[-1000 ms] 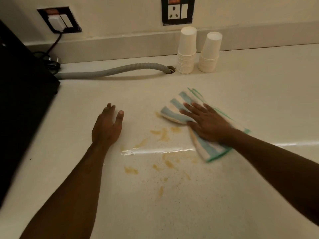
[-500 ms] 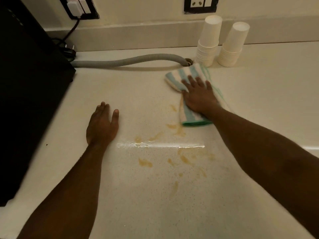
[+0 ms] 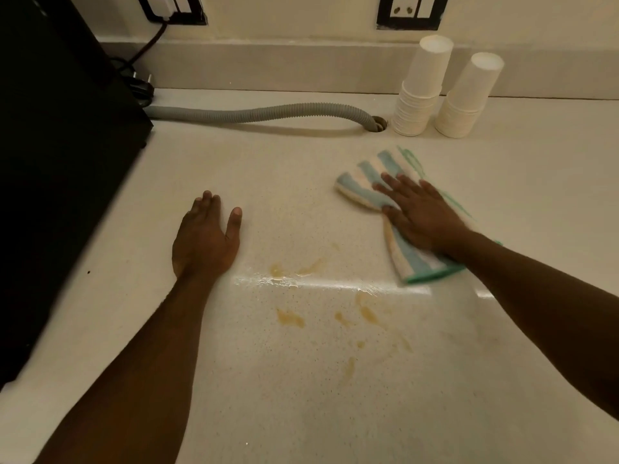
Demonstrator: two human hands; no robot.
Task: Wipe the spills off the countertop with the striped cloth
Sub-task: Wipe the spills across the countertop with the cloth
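While our right hand (image 3: 422,218) lies flat on the striped cloth (image 3: 400,209), fingers spread and palm pressing it to the countertop (image 3: 536,182) rather than gripping it, our left hand (image 3: 205,236) rests open on bare surface well to the left of it, fingers together and thumb apart, holding nothing. The folded cloth runs from beyond our right fingertips back under the palm, and its green-edged near end sticks out just below the wrist. The spills (image 3: 290,318) are yellowish smears and spots, and most of them lie nearer to us than either hand, between the two forearms; a wet streak (image 3: 301,283) catches the light just below the left hand and reaches toward the near end of the cloth. As we judge it, the cloth sits beside the mess and not on it, so the next stroke should pull toward us and to the left, through the streak and into the smears. We should keep the palm's weight even so the fold does not bunch, overlap the passes, and stay clear of the paper cup stacks (image 3: 445,92) and the grey corrugated hose (image 3: 261,113) beyond our right fingertips.
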